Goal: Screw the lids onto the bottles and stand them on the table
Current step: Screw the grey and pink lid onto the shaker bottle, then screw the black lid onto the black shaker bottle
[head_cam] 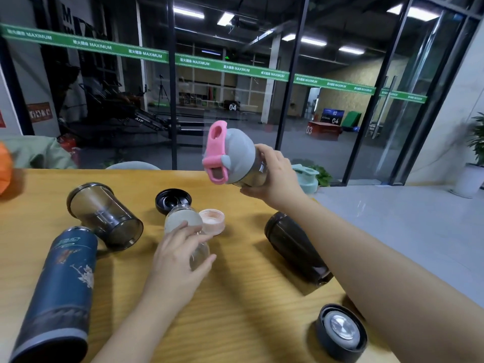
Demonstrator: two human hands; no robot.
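My right hand (272, 174) grips a smoky bottle (255, 171) with a grey and pink lid (225, 155), held tilted above the table's far edge. My left hand (178, 258) rests on a small clear bottle (184, 222) lying on the wooden table (235, 310), its fingers curled over the body. A pink cap (212, 220) sits beside it and a black lid (172, 199) lies behind it. Also lying down are a smoky tumbler (104, 214), a dark blue flask (59, 292) and a dark brown bottle (294, 244). A black lid with a metal centre (340, 331) lies near the front right.
A mint green lid (307, 179) stands at the table's far right edge, partly behind my right hand. The table ends just right of the dark brown bottle. An orange object (5, 169) shows at the far left. Glass walls stand behind the table.
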